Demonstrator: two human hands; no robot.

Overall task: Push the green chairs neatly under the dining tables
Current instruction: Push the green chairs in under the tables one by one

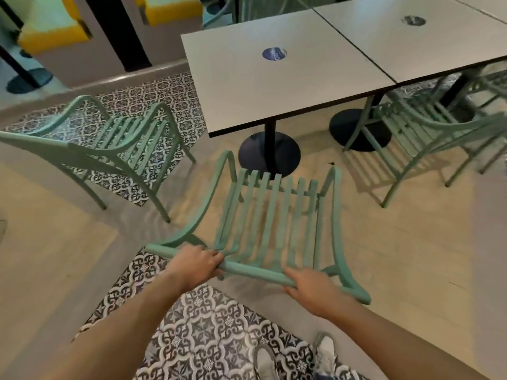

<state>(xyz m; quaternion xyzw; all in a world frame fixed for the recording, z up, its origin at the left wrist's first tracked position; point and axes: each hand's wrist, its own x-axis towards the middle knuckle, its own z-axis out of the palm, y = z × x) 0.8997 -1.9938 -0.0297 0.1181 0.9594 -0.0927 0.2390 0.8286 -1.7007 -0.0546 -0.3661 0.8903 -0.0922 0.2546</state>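
My left hand (196, 263) and my right hand (312, 290) both grip the top rail of the green chair (271, 215) in front of me, fingers curled over the bar, one near each end. The chair faces the near worktop (274, 86); its seat's front edge lies just short of that worktop's near edge, above the black round base (270, 153), so none of the seat is under it. Bare floor shows on either side of the chair's arms.

A second green chair (109, 144) stands well off to my left, turned at an angle, half on the patterned floor tiles (153, 111). A third green chair (428, 133) sits to the right, partly tucked beneath the next worktop (428, 48), which butts against the first.

Each worktop is pale grey with a dark edge and a round sticker (273, 54) in the middle. The floor is light wood-look boards with patches of dark-and-white patterned tile. My shoes (296, 357) stand on the tile below. Yellow-trimmed seating (55, 31) shows at the far left.
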